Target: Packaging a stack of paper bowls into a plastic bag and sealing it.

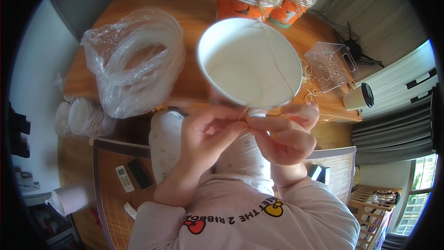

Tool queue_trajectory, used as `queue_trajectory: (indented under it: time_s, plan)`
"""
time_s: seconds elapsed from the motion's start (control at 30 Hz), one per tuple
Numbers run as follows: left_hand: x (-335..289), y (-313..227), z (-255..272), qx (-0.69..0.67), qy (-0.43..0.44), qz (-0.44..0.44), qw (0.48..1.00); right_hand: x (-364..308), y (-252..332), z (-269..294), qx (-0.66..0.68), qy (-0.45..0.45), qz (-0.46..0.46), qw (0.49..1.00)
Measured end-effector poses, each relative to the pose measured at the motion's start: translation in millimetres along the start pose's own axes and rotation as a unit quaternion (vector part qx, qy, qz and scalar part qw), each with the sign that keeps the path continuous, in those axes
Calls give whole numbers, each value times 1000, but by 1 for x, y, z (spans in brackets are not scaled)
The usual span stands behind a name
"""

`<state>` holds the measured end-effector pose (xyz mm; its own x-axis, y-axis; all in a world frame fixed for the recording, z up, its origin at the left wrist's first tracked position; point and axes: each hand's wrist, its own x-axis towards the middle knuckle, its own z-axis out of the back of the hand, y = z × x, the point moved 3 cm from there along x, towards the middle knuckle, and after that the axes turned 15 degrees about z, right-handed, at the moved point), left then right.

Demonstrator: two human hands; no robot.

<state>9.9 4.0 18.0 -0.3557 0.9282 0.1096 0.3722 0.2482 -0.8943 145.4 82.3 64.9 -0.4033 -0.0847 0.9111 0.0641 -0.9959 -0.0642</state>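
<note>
A large white-lined paper bucket is tilted toward me at the near edge of the table. A thin tan string runs from its far rim across the mouth to the near right rim. At the near rim, my left hand and my right hand meet fingertip to fingertip. Both are closed in a pinch on a short bit of the string, just below the rim. The fingers partly hide the string's ends and any knot.
Stacked paper buckets with orange sides and strings stand at the back. A clear plastic bag lies left on the wooden table. To the right are loose string, a clear plastic basket and a lidded cup.
</note>
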Motion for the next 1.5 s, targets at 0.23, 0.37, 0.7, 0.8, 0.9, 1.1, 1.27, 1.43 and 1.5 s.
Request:
queue_trajectory:
  time_s: [0.23,0.37,0.7,0.8,0.9,1.1,1.27,1.43,1.5]
  plan:
    - [-2,-27,1,349,-154,-264,886,15,1,-3,-57,54,27,997]
    - [-2,-30,0,379,-168,-308,856,22,3,-5,-53,65,48,995]
    - [-1,-28,1,325,-166,-276,889,18,4,-3,-37,-7,9,999]
    - [-1,-28,0,311,-175,-266,896,22,8,-6,-78,19,21,997]
    - [-3,-28,1,318,-169,-275,891,26,9,-9,-89,51,31,994]
    - [-4,-30,-2,337,-159,-300,878,24,1,-11,-16,5,16,1000]
    - [-5,-28,-3,346,-159,-311,871,20,-2,-8,19,12,4,1000]
    - [-6,-25,-3,290,-186,-276,897,14,-3,-11,36,-29,9,999]
    - [-7,-25,-1,303,-179,-277,894,12,-4,-11,31,-25,6,999]
